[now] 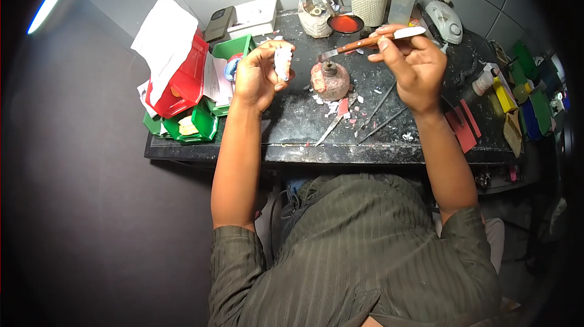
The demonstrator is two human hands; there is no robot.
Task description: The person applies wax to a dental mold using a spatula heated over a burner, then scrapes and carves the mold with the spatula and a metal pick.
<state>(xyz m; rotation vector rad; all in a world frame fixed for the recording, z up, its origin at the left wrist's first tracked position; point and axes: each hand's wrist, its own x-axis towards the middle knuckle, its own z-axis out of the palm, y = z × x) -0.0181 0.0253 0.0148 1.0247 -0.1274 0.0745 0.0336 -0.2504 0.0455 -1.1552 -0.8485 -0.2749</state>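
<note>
My left hand (258, 76) is closed on a small white and pink piece that looks like a dental model (283, 63), held upright above the worktop. In my right hand (413, 65) is a brown-handled knife (359, 44), gripped between thumb and fingers, its blade pointing left toward the model but apart from it. Below the blade stands a round, wax-spattered burner (330, 80) with a metal top; no flame can be made out.
A dish of red material (345, 23), a glass jar (315, 17) and a tool cup (369, 7) stand behind. Green and red bins (182, 83) are left. Metal tools (378, 106) and shavings lie in front; pink wax sheets (462, 129) are right.
</note>
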